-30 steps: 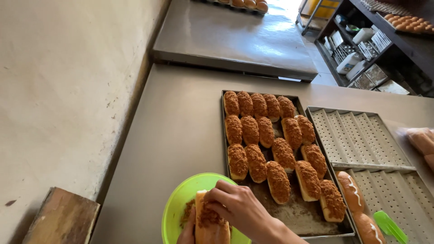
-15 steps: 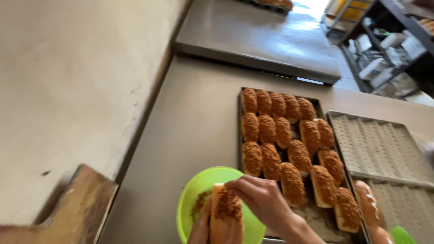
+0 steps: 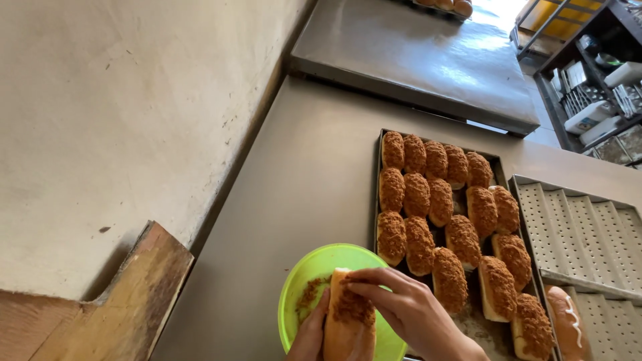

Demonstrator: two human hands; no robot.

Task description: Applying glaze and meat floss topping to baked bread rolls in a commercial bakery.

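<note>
My left hand holds a long bread roll from below, over a bright green bowl at the bottom of the head view. My right hand rests its fingers on top of the roll, on a brown crumbly topping. More of that topping lies in the bowl. Just right of the bowl, a dark baking tray holds several rolls coated with the same topping, set in rows.
Two perforated grooved trays lie right of the baking tray, the nearer one with a plain glazed roll. A wooden board leans at the wall on the left. A second steel table and shelving stand behind.
The view has shifted so the trays sit further right. My hands have stayed over the green bowl, the right fingers still on the roll's topping.
</note>
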